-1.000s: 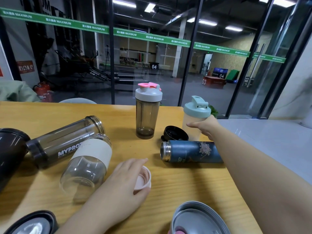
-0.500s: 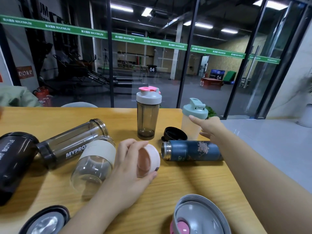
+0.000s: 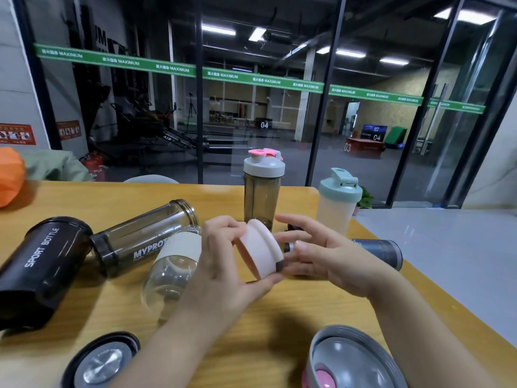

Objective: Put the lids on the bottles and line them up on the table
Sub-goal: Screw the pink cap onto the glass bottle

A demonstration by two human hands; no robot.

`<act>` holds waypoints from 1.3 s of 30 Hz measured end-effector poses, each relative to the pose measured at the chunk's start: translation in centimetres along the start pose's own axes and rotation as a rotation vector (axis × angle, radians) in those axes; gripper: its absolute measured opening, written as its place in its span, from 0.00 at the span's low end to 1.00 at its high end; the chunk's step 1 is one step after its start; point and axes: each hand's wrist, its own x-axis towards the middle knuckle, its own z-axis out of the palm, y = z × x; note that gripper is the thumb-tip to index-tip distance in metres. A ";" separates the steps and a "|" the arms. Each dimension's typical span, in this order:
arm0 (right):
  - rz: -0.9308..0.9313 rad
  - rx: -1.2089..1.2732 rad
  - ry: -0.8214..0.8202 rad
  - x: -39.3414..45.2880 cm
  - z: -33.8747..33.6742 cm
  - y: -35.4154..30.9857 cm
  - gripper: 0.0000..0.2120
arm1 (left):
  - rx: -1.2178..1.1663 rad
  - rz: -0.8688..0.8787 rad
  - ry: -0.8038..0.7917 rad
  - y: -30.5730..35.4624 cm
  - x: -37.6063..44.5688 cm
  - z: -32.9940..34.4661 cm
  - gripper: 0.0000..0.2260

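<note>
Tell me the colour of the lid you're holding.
Pale pink lid, gripped in the left hand; the head view shows it.

Dim room, ceiling strip lights, glass reflections, wide-angle edge bending

Both forearms are bare, no sleeves, with nothing worn on the wrists or on the 2 hands.
</note>
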 end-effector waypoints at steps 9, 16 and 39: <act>-0.028 -0.026 -0.094 -0.1 0.2 1.8 0.30 | 0.150 0.127 -0.183 0.0 -0.6 1.2 0.30; -0.065 0.029 0.046 0.4 -0.5 2.8 0.27 | 0.756 -0.055 -0.244 -1.3 0.1 -0.5 0.47; -0.074 0.044 0.172 1.1 -1.0 3.9 0.31 | 0.972 -0.789 -0.438 -1.5 1.5 -5.3 0.35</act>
